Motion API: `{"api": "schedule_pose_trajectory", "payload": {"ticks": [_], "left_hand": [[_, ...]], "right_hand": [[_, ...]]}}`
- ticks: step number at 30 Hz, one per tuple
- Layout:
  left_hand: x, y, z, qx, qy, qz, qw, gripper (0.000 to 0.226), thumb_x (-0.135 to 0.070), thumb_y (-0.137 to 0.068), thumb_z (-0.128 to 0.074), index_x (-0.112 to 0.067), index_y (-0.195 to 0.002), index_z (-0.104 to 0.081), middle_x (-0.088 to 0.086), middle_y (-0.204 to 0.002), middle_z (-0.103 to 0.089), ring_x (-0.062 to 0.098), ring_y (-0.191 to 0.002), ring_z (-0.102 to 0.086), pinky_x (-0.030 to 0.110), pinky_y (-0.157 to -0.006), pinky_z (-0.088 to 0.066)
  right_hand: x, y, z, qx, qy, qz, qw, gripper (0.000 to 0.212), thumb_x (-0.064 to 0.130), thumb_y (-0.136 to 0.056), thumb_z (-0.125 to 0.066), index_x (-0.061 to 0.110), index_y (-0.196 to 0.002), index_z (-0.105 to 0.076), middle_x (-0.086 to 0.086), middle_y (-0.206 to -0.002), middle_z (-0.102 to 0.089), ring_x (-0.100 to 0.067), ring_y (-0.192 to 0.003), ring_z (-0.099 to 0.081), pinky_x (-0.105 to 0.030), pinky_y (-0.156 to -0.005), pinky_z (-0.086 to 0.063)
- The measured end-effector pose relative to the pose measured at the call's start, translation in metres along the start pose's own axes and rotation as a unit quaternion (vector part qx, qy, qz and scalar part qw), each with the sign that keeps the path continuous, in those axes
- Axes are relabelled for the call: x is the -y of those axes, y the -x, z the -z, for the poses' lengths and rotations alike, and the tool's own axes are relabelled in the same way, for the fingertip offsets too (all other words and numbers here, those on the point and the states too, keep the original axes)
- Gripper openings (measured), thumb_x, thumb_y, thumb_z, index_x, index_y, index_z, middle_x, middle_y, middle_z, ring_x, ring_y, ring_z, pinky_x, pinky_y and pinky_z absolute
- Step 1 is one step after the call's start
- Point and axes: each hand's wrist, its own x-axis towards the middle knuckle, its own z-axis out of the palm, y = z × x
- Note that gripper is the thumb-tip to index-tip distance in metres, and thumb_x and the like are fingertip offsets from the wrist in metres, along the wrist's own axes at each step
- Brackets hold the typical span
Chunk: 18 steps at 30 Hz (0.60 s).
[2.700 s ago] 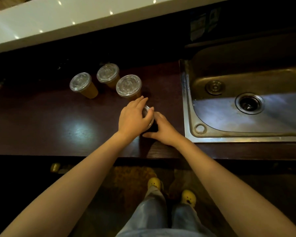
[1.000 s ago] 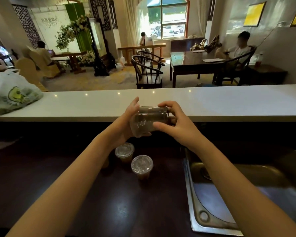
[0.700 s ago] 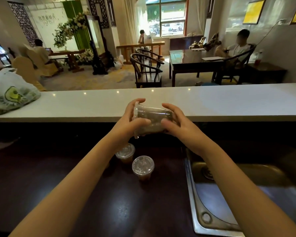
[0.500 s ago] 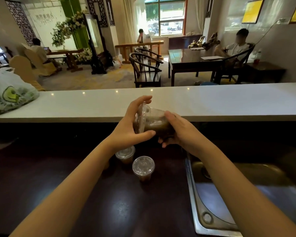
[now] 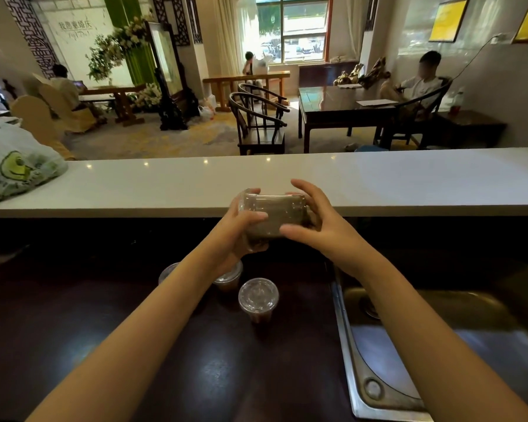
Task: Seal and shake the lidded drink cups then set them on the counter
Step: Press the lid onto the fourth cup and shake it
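I hold a clear lidded cup of brown drink point(image 5: 275, 216) on its side in the air, just in front of the white upper counter point(image 5: 409, 181). My left hand point(image 5: 237, 228) grips the lid end at the left. My right hand point(image 5: 314, 220) grips the base end at the right, thumb under the cup. Three more lidded cups stand on the dark lower counter point(image 5: 73, 330) below: one point(image 5: 258, 298) in full view, one point(image 5: 227, 278) partly behind my left wrist, one point(image 5: 167, 272) mostly hidden by my left forearm.
A steel sink point(image 5: 439, 345) lies to the right of the cups. A white plastic bag point(image 5: 16, 164) rests on the upper counter's far left. Beyond the counter are chairs, tables and seated people.
The cup went from the lower counter up into the air between both hands. Over the last second it tipped back and forth; now it lies level on its side.
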Motion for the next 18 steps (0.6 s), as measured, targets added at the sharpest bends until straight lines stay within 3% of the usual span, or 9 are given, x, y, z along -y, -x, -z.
{"api": "schedule_pose_trajectory", "payload": {"ticks": [2, 4, 6, 9, 11, 13, 16, 18], "left_hand": [[-0.004, 0.004, -0.003, -0.021, -0.127, -0.08, 0.988, 0.071, -0.028, -0.067, -0.067, -0.038, -0.13, -0.034, 0.003, -0.124, -0.048, 0.02, -0.103, -0.06, 0.028, -0.074, -0.054], [-0.01, 0.01, -0.004, -0.022, -0.222, -0.16, 0.962, 0.073, -0.026, -0.071, -0.068, -0.043, -0.13, -0.029, -0.005, -0.123, -0.044, 0.01, -0.102, -0.06, 0.026, -0.08, -0.055], [-0.014, 0.011, -0.001, -0.007, -0.271, -0.211, 0.939, 0.077, -0.028, -0.07, -0.071, -0.044, -0.131, -0.027, -0.006, -0.131, -0.039, 0.006, -0.108, -0.055, 0.024, -0.084, -0.053], [-0.01, 0.009, 0.006, 0.023, -0.288, -0.229, 0.93, 0.083, -0.021, -0.072, -0.073, -0.037, -0.136, -0.023, -0.01, -0.141, -0.029, 0.0, -0.118, -0.047, 0.019, -0.087, -0.049], [-0.004, 0.004, 0.013, 0.022, -0.289, -0.215, 0.933, 0.083, -0.014, -0.074, -0.072, -0.035, -0.136, -0.023, -0.013, -0.143, -0.026, -0.006, -0.119, -0.044, 0.014, -0.086, -0.047], [0.003, 0.0, 0.02, -0.004, -0.291, -0.19, 0.938, 0.078, -0.019, -0.072, -0.073, -0.037, -0.133, -0.028, -0.014, -0.137, -0.034, -0.001, -0.119, -0.046, 0.017, -0.087, -0.049], [0.018, -0.011, 0.026, -0.07, -0.365, -0.18, 0.911, 0.071, -0.034, -0.067, -0.076, -0.032, -0.127, -0.038, -0.008, -0.124, -0.046, 0.004, -0.113, -0.049, 0.024, -0.094, -0.047], [0.027, -0.019, 0.024, -0.089, -0.383, -0.195, 0.899, 0.071, -0.033, -0.066, -0.08, -0.025, -0.127, -0.042, -0.003, -0.123, -0.048, 0.007, -0.11, -0.049, 0.021, -0.094, -0.045]], "right_hand": [[-0.004, -0.002, -0.005, -0.019, -0.08, -0.064, 0.995, 0.065, 0.058, -0.077, -0.048, 0.03, -0.135, -0.036, 0.01, -0.122, -0.052, -0.013, -0.111, -0.056, -0.034, -0.098, -0.048], [-0.009, -0.004, -0.009, -0.011, -0.157, -0.102, 0.982, 0.069, 0.063, -0.077, -0.042, 0.019, -0.131, -0.042, -0.009, -0.119, -0.058, -0.023, -0.1, -0.064, -0.04, -0.087, -0.054], [-0.009, -0.006, -0.012, -0.008, -0.209, -0.109, 0.972, 0.057, 0.054, -0.084, -0.044, 0.016, -0.127, -0.046, -0.015, -0.117, -0.059, -0.024, -0.091, -0.066, -0.038, -0.081, -0.057], [-0.01, -0.009, -0.011, -0.023, -0.241, -0.081, 0.967, 0.038, 0.036, -0.092, -0.048, 0.015, -0.123, -0.051, -0.011, -0.122, -0.059, -0.02, -0.108, -0.062, -0.035, -0.086, -0.055], [-0.01, -0.011, -0.01, -0.041, -0.181, -0.07, 0.98, 0.039, 0.032, -0.091, -0.052, 0.018, -0.127, -0.049, -0.006, -0.121, -0.059, -0.018, -0.109, -0.06, -0.031, -0.089, -0.054], [-0.008, -0.016, -0.006, -0.062, -0.093, -0.068, 0.991, 0.049, 0.03, -0.088, -0.059, 0.021, -0.133, -0.042, -0.001, -0.124, -0.056, -0.014, -0.109, -0.059, -0.026, -0.089, -0.053], [-0.003, -0.027, -0.001, -0.064, 0.034, -0.041, 0.996, 0.058, 0.026, -0.083, -0.066, 0.025, -0.134, -0.04, 0.005, -0.125, -0.051, -0.008, -0.109, -0.053, -0.019, -0.085, -0.048], [0.002, -0.037, 0.0, -0.048, 0.079, -0.026, 0.995, 0.059, 0.022, -0.08, -0.069, 0.024, -0.132, -0.042, 0.008, -0.121, -0.051, -0.004, -0.103, -0.052, -0.014, -0.08, -0.045]]}}
